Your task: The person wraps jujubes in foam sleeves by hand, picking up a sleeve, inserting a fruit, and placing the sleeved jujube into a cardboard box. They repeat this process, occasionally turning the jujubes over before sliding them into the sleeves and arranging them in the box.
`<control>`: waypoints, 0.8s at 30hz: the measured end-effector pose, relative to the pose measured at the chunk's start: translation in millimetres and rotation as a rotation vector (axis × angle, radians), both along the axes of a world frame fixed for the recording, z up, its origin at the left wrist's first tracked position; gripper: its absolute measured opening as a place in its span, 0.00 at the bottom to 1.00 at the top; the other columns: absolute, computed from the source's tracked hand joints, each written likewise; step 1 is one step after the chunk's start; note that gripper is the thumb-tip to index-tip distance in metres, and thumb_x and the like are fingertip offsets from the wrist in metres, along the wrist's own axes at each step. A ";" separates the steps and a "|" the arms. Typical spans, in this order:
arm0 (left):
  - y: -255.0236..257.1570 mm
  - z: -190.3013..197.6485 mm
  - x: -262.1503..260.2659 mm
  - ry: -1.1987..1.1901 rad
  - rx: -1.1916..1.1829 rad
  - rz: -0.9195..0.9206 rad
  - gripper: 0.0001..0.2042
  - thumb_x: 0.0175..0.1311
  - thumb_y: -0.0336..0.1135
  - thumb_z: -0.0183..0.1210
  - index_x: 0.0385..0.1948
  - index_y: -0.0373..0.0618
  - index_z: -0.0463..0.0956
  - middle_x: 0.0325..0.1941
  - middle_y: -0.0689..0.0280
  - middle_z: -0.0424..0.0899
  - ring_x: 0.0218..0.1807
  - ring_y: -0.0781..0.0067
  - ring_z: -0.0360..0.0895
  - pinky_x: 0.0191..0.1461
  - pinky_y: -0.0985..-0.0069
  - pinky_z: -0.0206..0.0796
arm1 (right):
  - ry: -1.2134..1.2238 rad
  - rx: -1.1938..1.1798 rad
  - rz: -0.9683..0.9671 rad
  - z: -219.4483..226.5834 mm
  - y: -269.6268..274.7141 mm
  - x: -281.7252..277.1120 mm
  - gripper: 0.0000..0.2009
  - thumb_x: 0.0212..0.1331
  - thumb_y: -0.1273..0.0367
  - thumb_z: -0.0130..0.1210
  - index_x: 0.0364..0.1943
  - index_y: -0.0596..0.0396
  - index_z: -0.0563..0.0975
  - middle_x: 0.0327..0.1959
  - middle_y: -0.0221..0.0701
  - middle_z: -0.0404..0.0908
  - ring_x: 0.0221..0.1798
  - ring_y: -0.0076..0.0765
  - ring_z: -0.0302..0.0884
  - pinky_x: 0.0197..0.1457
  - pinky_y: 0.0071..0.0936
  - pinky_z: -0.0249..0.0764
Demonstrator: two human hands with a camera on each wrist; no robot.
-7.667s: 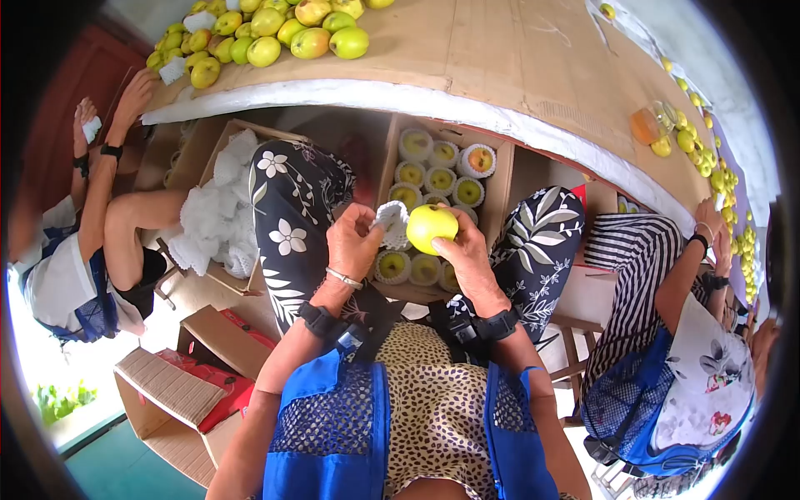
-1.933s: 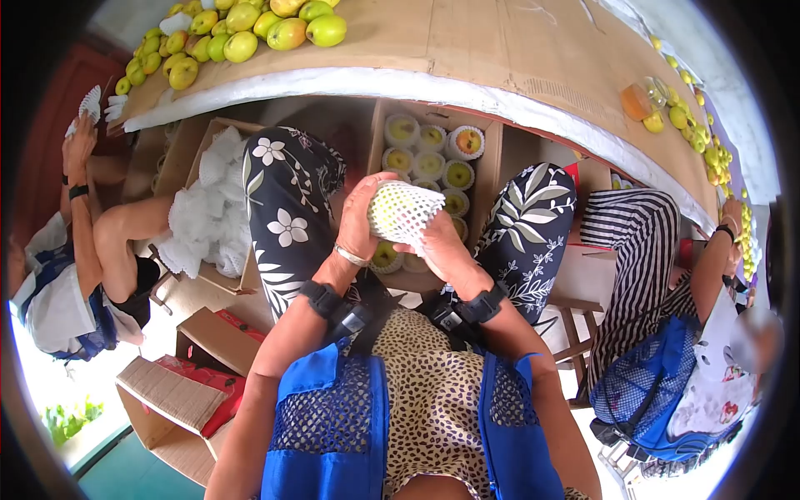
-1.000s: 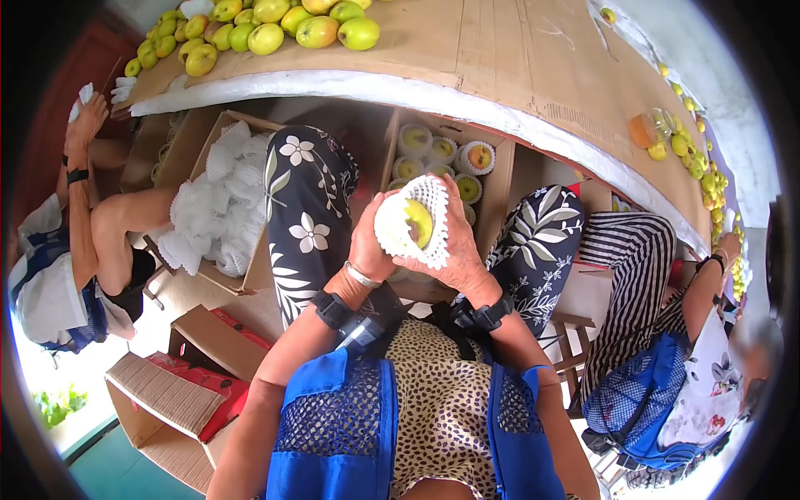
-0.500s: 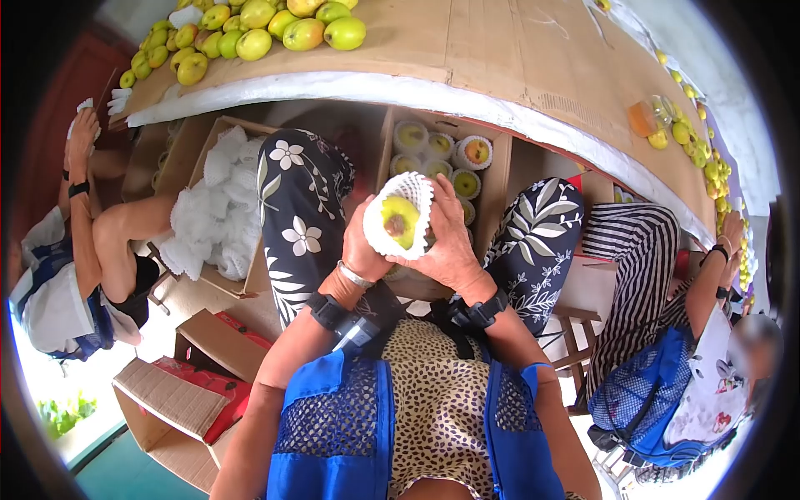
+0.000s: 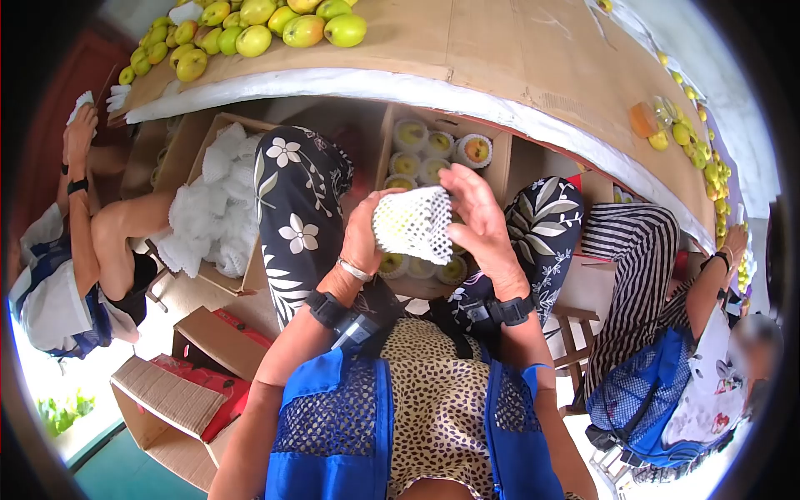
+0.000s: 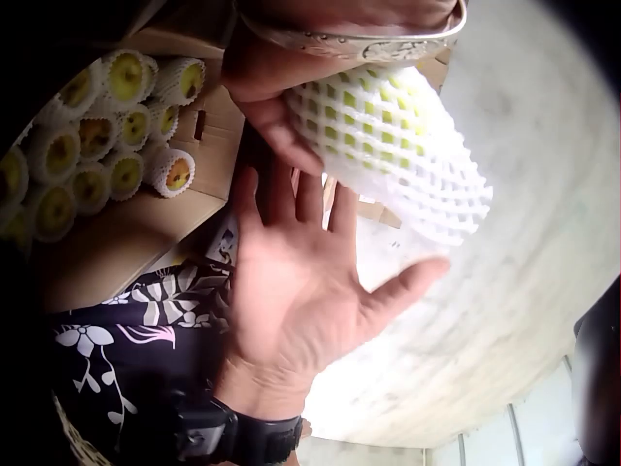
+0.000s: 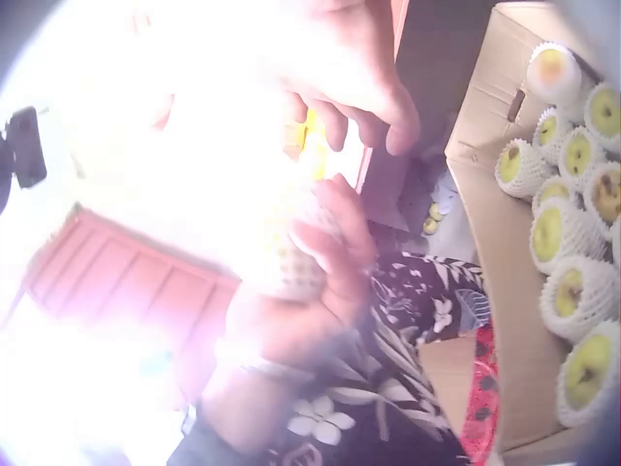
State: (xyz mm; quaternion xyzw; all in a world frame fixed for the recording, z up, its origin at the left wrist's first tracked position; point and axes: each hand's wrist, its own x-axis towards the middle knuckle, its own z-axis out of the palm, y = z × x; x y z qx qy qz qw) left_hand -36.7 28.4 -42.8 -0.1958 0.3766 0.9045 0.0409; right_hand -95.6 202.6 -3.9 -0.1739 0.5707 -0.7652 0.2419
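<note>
In the head view a yellow-green apple in a white foam net [image 5: 413,224] lies sideways in my left hand [image 5: 360,242], whose fingers curl round it. My right hand [image 5: 487,229] stands just to the right with its fingers spread, holding nothing. In the left wrist view the net [image 6: 388,146] stretches past the apple at one end, and the right palm [image 6: 296,291] faces the camera beneath it. Glare washes out much of the right wrist view, where the left hand [image 7: 320,282] grips the netted apple.
Below the table edge [image 5: 350,84] a carton [image 5: 497,171] holds netted apples in rows. Another carton [image 5: 252,279] carries a heap of white foam nets [image 5: 212,212]. Loose apples [image 5: 302,31] lie on the cardboard-covered table. People sit at both sides; an open box [image 5: 167,392] is lower left.
The right hand has let go of the netted apple and moved right, its fingers spreading. In the left hand the apple has turned from facing the head camera to lying sideways.
</note>
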 end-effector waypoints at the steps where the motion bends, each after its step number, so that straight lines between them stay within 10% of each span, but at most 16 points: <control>1: 1.1 -2.1 -0.1 0.015 -0.091 -0.011 0.21 0.66 0.43 0.37 0.51 0.38 0.67 0.44 0.58 0.77 0.47 0.69 0.74 0.53 0.73 0.65 | 0.007 0.041 0.029 2.4 -0.5 0.7 0.38 0.41 0.80 0.56 0.62 0.55 0.55 0.61 0.39 0.61 0.65 0.35 0.56 0.66 0.32 0.52; 12: 1.3 -8.0 2.5 -0.013 -0.383 -0.127 0.22 0.68 0.47 0.38 0.51 0.37 0.68 0.38 0.63 0.77 0.38 0.76 0.74 0.46 0.79 0.66 | 0.184 0.309 0.069 -16.1 -4.4 1.3 0.16 0.43 0.82 0.53 0.41 0.58 0.76 0.36 0.29 0.79 0.41 0.23 0.75 0.47 0.21 0.70; 24: 1.8 -16.4 4.5 -0.114 -0.254 -0.076 0.17 0.65 0.42 0.44 0.42 0.37 0.72 0.32 0.65 0.79 0.34 0.76 0.75 0.41 0.79 0.67 | 0.297 0.455 0.027 -20.1 -11.0 6.6 0.17 0.41 0.86 0.48 0.38 0.58 0.77 0.34 0.28 0.78 0.40 0.21 0.75 0.45 0.19 0.70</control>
